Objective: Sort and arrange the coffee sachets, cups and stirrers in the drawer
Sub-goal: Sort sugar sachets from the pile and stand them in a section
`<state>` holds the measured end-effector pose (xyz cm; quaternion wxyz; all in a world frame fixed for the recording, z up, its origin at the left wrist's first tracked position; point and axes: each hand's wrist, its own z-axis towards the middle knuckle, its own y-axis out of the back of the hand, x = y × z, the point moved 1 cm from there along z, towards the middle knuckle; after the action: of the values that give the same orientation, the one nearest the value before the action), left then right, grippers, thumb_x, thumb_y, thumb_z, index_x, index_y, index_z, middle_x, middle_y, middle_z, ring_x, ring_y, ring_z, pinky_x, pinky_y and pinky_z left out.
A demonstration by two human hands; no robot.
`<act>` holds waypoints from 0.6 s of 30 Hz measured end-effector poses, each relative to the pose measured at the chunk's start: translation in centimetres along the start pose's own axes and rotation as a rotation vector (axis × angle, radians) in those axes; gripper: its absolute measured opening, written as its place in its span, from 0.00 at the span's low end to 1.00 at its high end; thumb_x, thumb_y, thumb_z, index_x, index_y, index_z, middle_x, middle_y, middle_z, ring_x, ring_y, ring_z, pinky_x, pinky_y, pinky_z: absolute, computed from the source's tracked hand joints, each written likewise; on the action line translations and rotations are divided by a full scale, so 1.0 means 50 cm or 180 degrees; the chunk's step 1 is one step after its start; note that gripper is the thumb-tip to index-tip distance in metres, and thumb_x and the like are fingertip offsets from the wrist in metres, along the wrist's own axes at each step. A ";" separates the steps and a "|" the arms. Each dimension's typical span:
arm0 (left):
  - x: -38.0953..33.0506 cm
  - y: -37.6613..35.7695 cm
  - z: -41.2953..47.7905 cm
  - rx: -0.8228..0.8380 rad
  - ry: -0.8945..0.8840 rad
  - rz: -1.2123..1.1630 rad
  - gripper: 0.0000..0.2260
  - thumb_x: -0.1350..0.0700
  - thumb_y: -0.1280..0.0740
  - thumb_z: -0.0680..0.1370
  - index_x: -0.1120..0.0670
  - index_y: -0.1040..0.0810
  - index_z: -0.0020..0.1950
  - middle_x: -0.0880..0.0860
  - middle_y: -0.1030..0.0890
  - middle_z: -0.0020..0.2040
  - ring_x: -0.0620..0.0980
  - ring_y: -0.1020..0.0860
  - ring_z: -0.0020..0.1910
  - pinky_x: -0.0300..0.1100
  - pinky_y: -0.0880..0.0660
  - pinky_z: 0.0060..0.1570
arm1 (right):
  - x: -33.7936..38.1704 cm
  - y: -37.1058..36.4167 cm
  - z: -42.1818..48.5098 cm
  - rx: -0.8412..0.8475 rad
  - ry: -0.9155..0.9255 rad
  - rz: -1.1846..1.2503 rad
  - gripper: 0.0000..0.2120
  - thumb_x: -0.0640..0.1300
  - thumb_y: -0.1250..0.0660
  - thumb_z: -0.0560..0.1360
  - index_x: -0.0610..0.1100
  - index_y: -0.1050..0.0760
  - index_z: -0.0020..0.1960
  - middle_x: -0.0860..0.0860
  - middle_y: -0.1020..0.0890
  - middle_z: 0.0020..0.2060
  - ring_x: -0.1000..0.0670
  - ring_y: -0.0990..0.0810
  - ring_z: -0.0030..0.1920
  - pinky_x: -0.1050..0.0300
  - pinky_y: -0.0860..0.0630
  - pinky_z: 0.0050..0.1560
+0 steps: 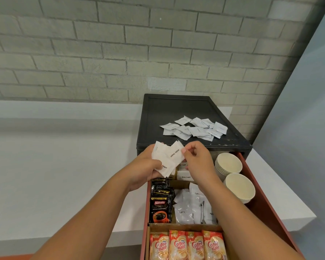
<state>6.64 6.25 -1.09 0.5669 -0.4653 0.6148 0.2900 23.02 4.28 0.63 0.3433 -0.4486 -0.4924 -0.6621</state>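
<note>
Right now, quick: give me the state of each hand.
Left hand: grips a bunch of white sugar sachets.
Right hand: pinches the edge of one of them.

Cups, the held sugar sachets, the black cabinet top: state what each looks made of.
Cups: likely paper, matte cream, thin rims, nested in stacks. Sugar sachets: seemingly matte white paper, creased, with printed text. Cabinet top: probably moulded plastic, dull black, with a raised border.

On white ledge [64,166]: black drawer unit [176,107]; white sachets [195,128] scattered atop.
</note>
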 end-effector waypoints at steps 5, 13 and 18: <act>-0.002 0.000 -0.003 -0.0008 -0.0008 -0.0044 0.28 0.72 0.38 0.79 0.43 0.35 0.70 0.46 0.25 0.62 0.51 0.21 0.58 0.43 0.19 0.48 | 0.024 0.041 0.006 -0.0079 0.0480 0.0286 0.09 0.42 0.38 0.81 0.54 0.25 0.46 0.56 0.22 0.46 0.56 0.20 0.36 0.64 0.23 0.30; -0.003 -0.007 -0.008 -0.0105 -0.0069 -0.0143 0.24 0.69 0.39 0.81 0.46 0.33 0.71 0.52 0.23 0.63 0.52 0.18 0.57 0.45 0.18 0.49 | 0.061 0.028 0.019 0.1062 0.0979 -0.1370 0.16 0.35 0.30 0.74 0.53 0.23 0.55 0.57 0.22 0.44 0.59 0.24 0.41 0.71 0.27 0.39; -0.005 -0.001 -0.009 0.0034 -0.0076 -0.0421 0.27 0.73 0.44 0.76 0.49 0.32 0.70 0.55 0.24 0.64 0.53 0.17 0.55 0.47 0.19 0.49 | 0.061 -0.006 0.023 0.1160 0.1052 -0.1530 0.20 0.36 0.27 0.71 0.50 0.24 0.60 0.54 0.22 0.46 0.54 0.24 0.45 0.58 0.22 0.49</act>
<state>6.48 5.90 -0.77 0.5946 -0.4984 0.5775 0.2541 21.93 5.43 3.48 0.3271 -0.1376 -0.6320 -0.6889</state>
